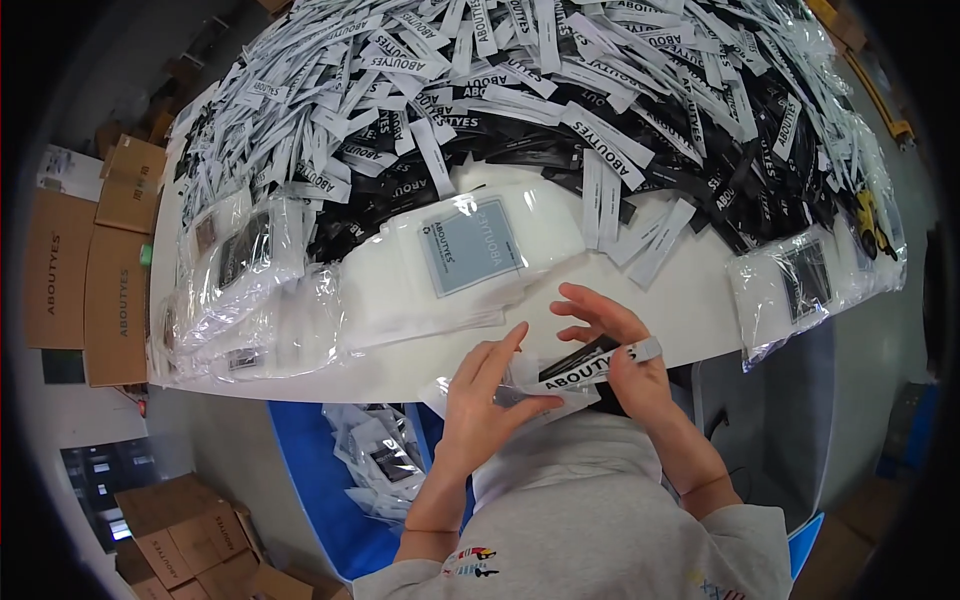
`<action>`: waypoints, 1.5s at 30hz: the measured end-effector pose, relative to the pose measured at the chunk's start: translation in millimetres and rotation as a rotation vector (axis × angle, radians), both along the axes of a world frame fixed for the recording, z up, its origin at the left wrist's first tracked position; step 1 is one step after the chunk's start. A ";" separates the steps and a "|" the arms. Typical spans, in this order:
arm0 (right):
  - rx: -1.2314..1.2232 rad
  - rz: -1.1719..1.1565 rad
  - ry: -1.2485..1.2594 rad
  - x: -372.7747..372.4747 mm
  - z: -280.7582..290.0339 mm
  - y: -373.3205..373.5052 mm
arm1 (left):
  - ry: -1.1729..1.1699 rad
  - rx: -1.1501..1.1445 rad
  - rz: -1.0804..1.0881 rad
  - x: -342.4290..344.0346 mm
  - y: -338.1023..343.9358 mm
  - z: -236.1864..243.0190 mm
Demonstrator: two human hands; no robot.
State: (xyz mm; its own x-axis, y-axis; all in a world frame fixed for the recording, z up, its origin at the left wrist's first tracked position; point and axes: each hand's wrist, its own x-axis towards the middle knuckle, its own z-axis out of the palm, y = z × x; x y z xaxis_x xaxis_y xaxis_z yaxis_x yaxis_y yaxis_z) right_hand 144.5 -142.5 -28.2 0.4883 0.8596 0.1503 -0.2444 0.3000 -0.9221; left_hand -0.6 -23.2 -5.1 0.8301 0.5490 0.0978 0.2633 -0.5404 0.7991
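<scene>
At the table's near edge, my left hand grips a clear plastic bag, its thumb lying across it. My right hand pinches a white printed strip and a black strip over the bag, its upper fingers curved and raised. Behind my hands lies a stack of flat white plastic bags with a grey-blue printed panel. Several loose white strips lie just right of that stack. The far ends of the held strips are partly hidden by my right fingers.
A large heap of white and black strips covers the white table's back. Bagged packs sit at both sides, yellow-handled scissors at right. Below stand a blue bin and grey bin; cardboard boxes line the left.
</scene>
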 end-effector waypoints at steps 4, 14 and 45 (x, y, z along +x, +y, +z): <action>-0.154 0.185 -0.217 -1.2 7.7 -2.5 | 0.001 0.000 -0.053 1.5 -1.2 -0.5; -0.480 0.193 -0.476 4.2 0.7 -6.9 | -0.035 0.325 -0.245 8.3 -7.6 0.6; -0.465 0.175 -0.556 12.3 9.4 -27.5 | -0.271 -0.376 0.094 14.1 -10.0 -24.0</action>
State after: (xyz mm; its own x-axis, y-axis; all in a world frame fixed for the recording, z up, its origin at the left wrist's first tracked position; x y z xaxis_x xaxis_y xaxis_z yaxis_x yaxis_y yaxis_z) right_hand 156.8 -170.0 -18.8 0.2963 0.9530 -0.0631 0.2866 -0.1517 -0.9460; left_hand 13.5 -33.2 -29.1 0.7469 0.6597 0.0838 0.0520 -0.1837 0.9816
